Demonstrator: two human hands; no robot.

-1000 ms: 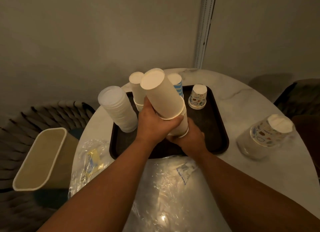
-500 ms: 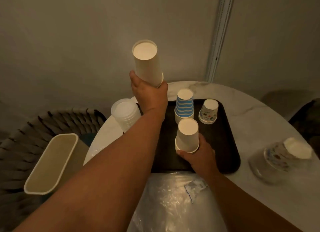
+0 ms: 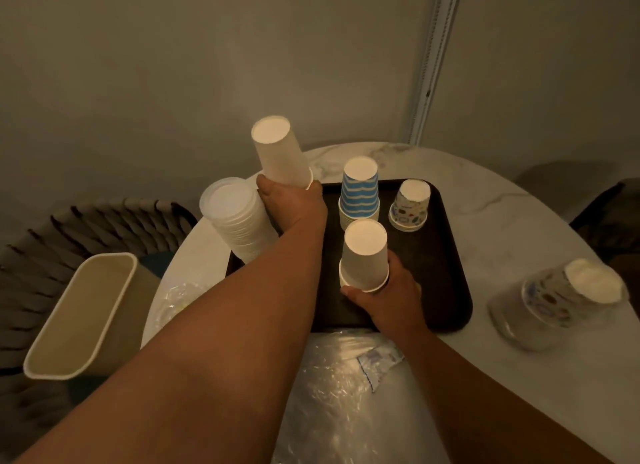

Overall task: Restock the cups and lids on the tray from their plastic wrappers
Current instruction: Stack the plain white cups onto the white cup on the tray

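Two hands over a dark tray [image 3: 446, 290] on a round pale marble-look table [image 3: 502, 221], and the room to move is tight. L to R: a beige bin [image 3: 79, 314] stands off the table's left edge, beside a dark ribbed chair [image 3: 31, 256]; crumpled plastic [image 3: 176, 301] lies on the table near that edge. A stack of clear lids [image 3: 235, 218] sits at the tray's left rim, just beside the left forearm. The tray's front-right part is bare; its back row is filled. Table backs onto a plain grey wall w/ a pale vertical strip [image 3: 433, 62] at right. A big sheet of clear wrapper [image 3: 332, 394] covers the near tabletop, touching the tray's front edge. Left hand [image 3: 294, 207] grasps the base of a white cup stack [image 3: 280, 155], upside down, tilted a little left, at the tray's back-left; can't tell if it's resting on the tray. Right of it, a blue-striped cup stack [image 3: 359, 193] and a short patterned cup stack [image 3: 410, 204] stand upside down at the back. Right hand [image 3: 388, 297] curls round the rim of a second white cup stack [image 3: 363, 256], upright on the tray's middle, in front of the striped one. Far right, well apart, wrapped patterned cups [image 3: 561, 297] lie tilted on the table near a dark seat [image 3: 609, 218].
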